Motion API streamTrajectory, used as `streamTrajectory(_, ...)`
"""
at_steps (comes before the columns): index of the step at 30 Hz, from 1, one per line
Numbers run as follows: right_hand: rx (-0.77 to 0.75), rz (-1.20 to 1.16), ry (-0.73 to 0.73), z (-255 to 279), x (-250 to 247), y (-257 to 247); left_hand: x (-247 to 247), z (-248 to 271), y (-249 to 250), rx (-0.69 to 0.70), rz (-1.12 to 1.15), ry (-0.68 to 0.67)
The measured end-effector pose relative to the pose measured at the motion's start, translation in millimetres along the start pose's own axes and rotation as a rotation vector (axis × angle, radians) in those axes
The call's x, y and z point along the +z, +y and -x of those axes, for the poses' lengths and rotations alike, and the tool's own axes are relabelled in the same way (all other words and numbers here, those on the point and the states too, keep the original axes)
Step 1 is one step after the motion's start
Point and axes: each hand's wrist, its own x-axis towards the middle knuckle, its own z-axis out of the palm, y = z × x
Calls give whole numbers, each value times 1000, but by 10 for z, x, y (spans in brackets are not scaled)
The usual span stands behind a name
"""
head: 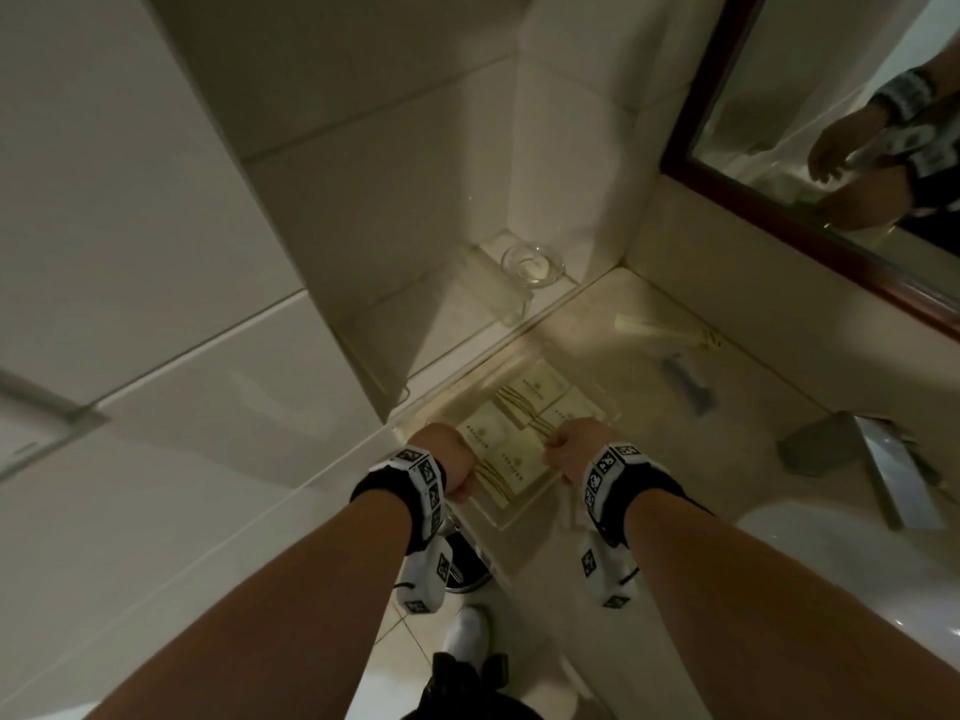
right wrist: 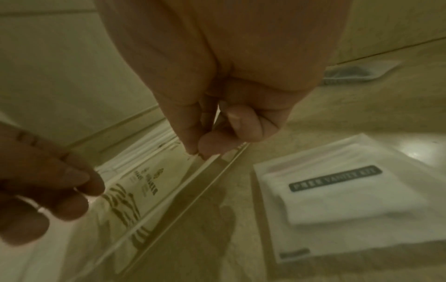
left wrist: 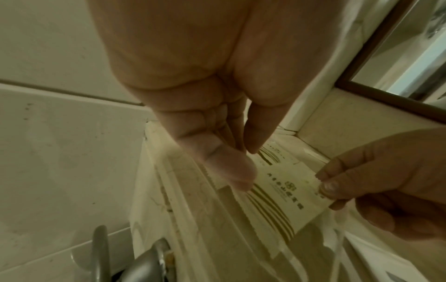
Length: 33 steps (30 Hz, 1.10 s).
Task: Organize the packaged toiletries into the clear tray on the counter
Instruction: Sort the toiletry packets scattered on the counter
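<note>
- Both hands pinch one flat packet [left wrist: 284, 188] over the clear tray [head: 511, 517]: left hand [head: 447, 457] on one end, right hand [head: 571, 449] on the other, probably squaring it up.
- Vanity kit [right wrist: 337, 194] waits on the worktop [head: 649, 366].

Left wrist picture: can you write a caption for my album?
Both hands, left hand and right hand, pinch opposite ends of a cream toiletry packet over the clear tray.
</note>
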Motion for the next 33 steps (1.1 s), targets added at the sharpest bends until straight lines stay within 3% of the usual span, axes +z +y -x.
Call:
streamTrajectory(4,-6,168,13,54,-8,-110,-54,-53,-8,78,-86,52)
streamTrajectory(8,-122,236,13,64,-20,-127,-75,-80,-13,185,-251,145)
streamTrajectory(11,-215,223,-32,74,81,-147,-38,-98,-9,214,-280,132)
streamTrajectory(16,-286,417,-123,102,280,-135,-24,-120,13,233,-362,105)
streamTrajectory(26,-253,531,-113,113,252,-81,-41,-158,-5,240,-411,94)
streamTrajectory(33,-268,485,-121,93,246,-57,-51,-185,8,228,-409,64)
